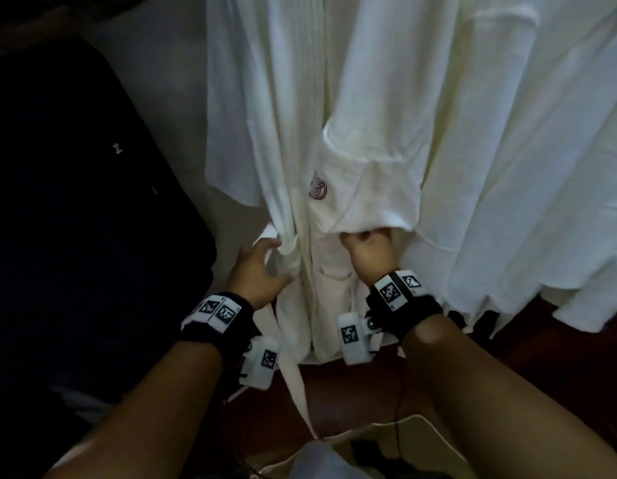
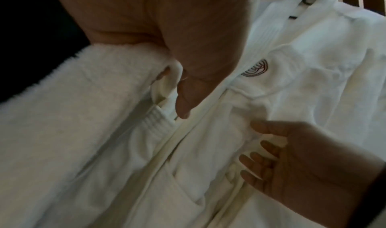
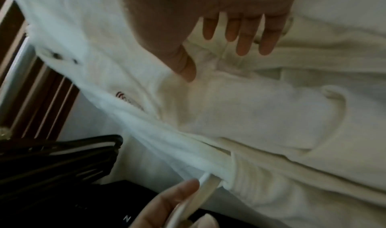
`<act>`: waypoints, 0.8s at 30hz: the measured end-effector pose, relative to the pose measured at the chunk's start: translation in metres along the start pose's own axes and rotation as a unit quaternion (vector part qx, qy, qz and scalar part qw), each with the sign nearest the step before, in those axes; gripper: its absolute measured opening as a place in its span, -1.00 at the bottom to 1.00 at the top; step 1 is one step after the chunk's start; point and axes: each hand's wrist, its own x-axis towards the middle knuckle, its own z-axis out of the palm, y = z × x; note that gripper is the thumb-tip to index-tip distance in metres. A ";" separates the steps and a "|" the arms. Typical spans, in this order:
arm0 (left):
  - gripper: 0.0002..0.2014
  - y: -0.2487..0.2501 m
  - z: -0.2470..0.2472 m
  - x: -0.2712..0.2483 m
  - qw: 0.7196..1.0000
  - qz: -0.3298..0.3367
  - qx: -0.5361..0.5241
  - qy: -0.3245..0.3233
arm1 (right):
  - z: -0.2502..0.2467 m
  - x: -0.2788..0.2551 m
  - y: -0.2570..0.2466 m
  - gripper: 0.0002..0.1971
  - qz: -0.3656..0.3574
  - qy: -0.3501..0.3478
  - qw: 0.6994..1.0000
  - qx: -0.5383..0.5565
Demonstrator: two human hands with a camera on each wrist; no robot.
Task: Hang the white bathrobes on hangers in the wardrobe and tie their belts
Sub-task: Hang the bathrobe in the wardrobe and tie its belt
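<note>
A white bathrobe [image 1: 334, 133] with a red round logo [image 1: 319, 190] hangs in front of me. My left hand [image 1: 262, 267] grips its left front edge at waist height and pinches the narrow white belt [image 3: 205, 187] between thumb and fingers. The belt's free end [image 1: 296, 385] trails down toward the floor. My right hand [image 1: 367, 250] reaches in under the hanging sleeve cuff, its curled fingers [image 3: 240, 38] in a fold of the robe's front. In the left wrist view fabric sits between the right hand's thumb and fingers [image 2: 263, 145].
A second white robe [image 1: 524, 167] hangs close on the right. A dark black mass [image 1: 75, 167] fills the left side, with black hangers [image 3: 58, 157] near it. Below are dark wooden boards [image 1: 334, 392] and a pale open box or bag [image 1: 421, 430].
</note>
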 end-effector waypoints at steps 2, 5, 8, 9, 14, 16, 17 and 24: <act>-0.03 0.010 0.010 0.018 1.000 0.002 0.003 -0.026 | 0.000 -0.002 -0.007 -0.78 0.052 -0.139 0.989 0.009; -0.03 0.022 0.021 0.047 0.999 0.016 0.008 -0.040 | 0.001 0.004 -0.002 -0.74 0.075 -0.249 0.963 -0.077; -0.26 0.014 0.019 0.071 1.000 -0.002 0.019 0.002 | 0.003 0.018 0.017 -0.73 0.108 -0.164 0.971 -0.136; -0.40 0.008 0.020 0.079 1.000 -0.010 0.016 0.014 | 0.007 0.020 0.020 -0.75 0.118 -0.147 0.972 -0.140; -0.61 -0.012 0.000 0.081 0.999 -0.033 0.003 0.008 | 0.042 0.020 0.060 -0.47 0.219 -0.238 0.921 -0.219; -0.68 -0.017 -0.006 0.072 0.999 -0.047 -0.001 -0.001 | 0.056 0.012 0.070 -0.32 0.234 -0.278 0.903 -0.229; -0.67 -0.023 -0.006 0.069 0.998 -0.063 -0.020 0.008 | 0.063 0.008 0.073 -0.28 0.234 -0.302 0.893 -0.237; -0.55 -0.042 -0.011 0.057 0.985 -0.163 -0.055 -0.007 | 0.080 -0.029 0.060 -0.53 0.220 -0.368 0.893 -0.134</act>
